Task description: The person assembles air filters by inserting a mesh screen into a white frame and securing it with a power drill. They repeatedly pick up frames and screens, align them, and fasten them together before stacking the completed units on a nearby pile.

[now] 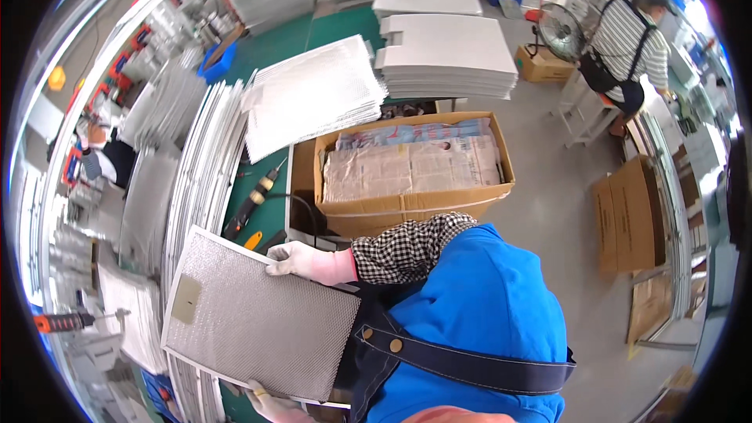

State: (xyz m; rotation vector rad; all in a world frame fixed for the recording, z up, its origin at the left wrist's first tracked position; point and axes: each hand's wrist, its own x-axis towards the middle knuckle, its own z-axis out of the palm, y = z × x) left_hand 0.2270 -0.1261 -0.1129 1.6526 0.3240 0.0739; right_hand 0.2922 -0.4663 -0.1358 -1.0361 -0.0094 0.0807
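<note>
I hold a rectangular mesh filter panel [262, 317] tilted in front of my body. It has silver mesh, a pale metal frame and a small beige patch near its far end. My right hand [304, 262], in a white glove with a pink cuff, grips the panel's upper edge. Along the lower edge my left hand [270, 405], also gloved, closes on the frame; part of it is cut off by the picture's bottom. A checked sleeve [407, 251] covers my right forearm. Near the right hand, a power screwdriver [252, 205] lies on the green bench beside a yellow-handled tool [253, 240].
An open cardboard box [415, 205] with wrapped bundles stands beyond my right arm. Stacked mesh sheets [313, 94], white panels [446, 55] and long metal strips [200, 164] cover the bench. An orange-black screwdriver [66, 322] hangs at left. Another person [627, 39] sits by a fan [560, 31].
</note>
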